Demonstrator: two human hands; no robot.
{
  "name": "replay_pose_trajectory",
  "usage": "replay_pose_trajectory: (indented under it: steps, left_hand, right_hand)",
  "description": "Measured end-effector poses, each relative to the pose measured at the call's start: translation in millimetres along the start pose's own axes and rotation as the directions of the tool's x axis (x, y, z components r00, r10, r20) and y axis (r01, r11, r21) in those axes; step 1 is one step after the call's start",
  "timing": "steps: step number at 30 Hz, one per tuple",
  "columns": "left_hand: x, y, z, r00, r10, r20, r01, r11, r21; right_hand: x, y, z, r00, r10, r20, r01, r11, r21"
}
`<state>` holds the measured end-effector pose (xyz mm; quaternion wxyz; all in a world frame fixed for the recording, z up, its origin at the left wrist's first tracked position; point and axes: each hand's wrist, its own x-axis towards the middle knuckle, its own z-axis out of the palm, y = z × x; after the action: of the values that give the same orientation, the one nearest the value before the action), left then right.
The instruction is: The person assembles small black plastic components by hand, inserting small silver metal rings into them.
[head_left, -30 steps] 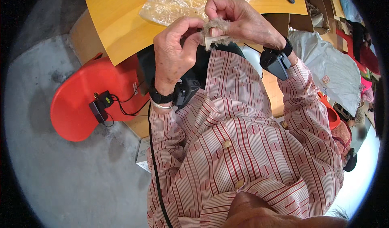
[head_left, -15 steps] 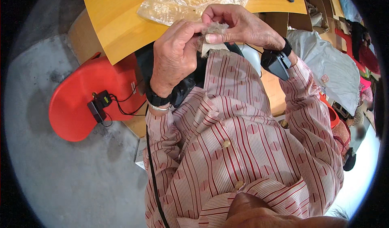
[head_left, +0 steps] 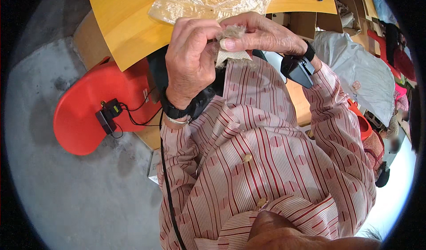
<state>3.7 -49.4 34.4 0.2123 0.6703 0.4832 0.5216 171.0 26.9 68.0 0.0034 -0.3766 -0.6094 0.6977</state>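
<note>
Working the fuzzy scrap (head_left: 234, 56) well needs steady support: right hand (head_left: 270, 33) pinches it, thumb in front; left hand (head_left: 190, 59) touches its left edge, grip hidden.

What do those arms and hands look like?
The left hand and right hand are gloveless. Pale sleeves have red stripes and pinkish spots. Each wrist wears a black strap and gadget; the left adds a silvery bangle. A black cable follows the left sleeve.
</note>
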Motion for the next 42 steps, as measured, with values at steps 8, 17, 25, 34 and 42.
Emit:
replay_pose_trajectory:
  steps: [8, 17, 25, 34, 42]
  left_hand:
    - [0.9, -3.1, -2.8, 0.998, 0.059, 0.001, -0.058, 0.995, 0.080]
    - [2.6, -1.3, -7.6, 0.999, 0.047, 0.011, -0.048, 0.995, 0.088]
    - [6.3, -0.2, -11.7, 0.998, 0.056, 0.042, -0.059, 0.996, 0.073]
    - [-4.9, 7.2, -23.2, 0.865, -0.464, 0.189, 0.496, 0.736, -0.462]
    - [-15.4, 9.8, -19.2, 0.889, -0.379, 0.259, 0.450, 0.830, -0.330]
  right_hand:
    - [7.8, 22.0, 9.9, 0.976, -0.218, 0.011, 0.218, 0.976, 0.013]
    - [2.5, 14.0, 18.6, 0.989, -0.147, 0.033, 0.140, 0.979, 0.147]
    - [1.8, 10.6, 15.4, 0.986, -0.139, 0.096, 0.122, 0.980, 0.158]
    - [3.2, 19.4, 19.9, 0.968, -0.249, -0.004, 0.249, 0.965, 0.083]
    - [11.3, 28.5, 23.3, 0.739, -0.672, -0.038, 0.610, 0.693, -0.385]
